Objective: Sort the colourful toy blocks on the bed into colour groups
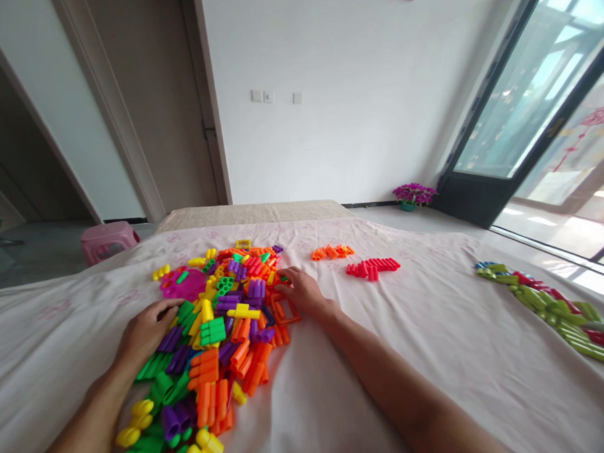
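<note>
A long heap of plastic building blocks (243, 309) in orange, green, purple, yellow and red lies on the cloth between my hands. At its left edge, my left hand (147, 330) rests with curved fingers spread apart, touching the side of the heap by green blocks (186, 317) and purple blocks (171, 339). My right hand (305, 292) reaches into the heap's right side, above an orange frame-shaped piece (288, 312). Its thumb and fingers are bent together around a spot where a bit of green shows; what they hold is mostly hidden.
Joined orange blocks (332, 252) and a red row (374, 268) lie apart on the pale tablecloth (435, 301). Lime-green blocks (535, 300) with red and blue ones sit far right. A magenta plate-like piece (189, 285) adjoins the heap. A pink stool (110, 240) stands left.
</note>
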A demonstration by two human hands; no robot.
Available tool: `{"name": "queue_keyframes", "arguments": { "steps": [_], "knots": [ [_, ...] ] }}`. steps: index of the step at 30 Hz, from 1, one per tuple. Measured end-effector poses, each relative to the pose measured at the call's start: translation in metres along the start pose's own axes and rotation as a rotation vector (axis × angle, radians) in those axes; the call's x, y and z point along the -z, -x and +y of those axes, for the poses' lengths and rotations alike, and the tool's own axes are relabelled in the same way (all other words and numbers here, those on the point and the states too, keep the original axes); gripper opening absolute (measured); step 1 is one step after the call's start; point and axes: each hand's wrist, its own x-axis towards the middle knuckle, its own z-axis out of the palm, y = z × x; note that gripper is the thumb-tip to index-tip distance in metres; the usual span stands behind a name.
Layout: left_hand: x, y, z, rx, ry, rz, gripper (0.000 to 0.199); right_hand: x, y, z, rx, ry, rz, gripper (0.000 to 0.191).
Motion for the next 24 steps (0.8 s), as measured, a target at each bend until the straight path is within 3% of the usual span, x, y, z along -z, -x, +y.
{"name": "queue_keyframes", "arguments": {
  "steps": [6,14,20,24],
  "knots": [
    [0.001,0.001,0.002,-0.003,0.005,0.003,0.042,-0.006,-0.004,-0.002,-0.054,0.034,0.053,0.025],
    [0.002,0.001,0.004,-0.002,0.009,0.008,0.043,-0.002,-0.003,-0.009,-0.055,0.096,0.033,0.036],
    [0.001,0.001,0.003,-0.002,0.001,0.013,0.043,-0.009,-0.005,-0.002,-0.126,0.003,0.096,0.029],
    [0.001,0.001,0.002,-0.008,-0.001,0.002,0.043,-0.011,-0.005,0.004,-0.097,-0.081,0.154,0.025]
  ]
}}
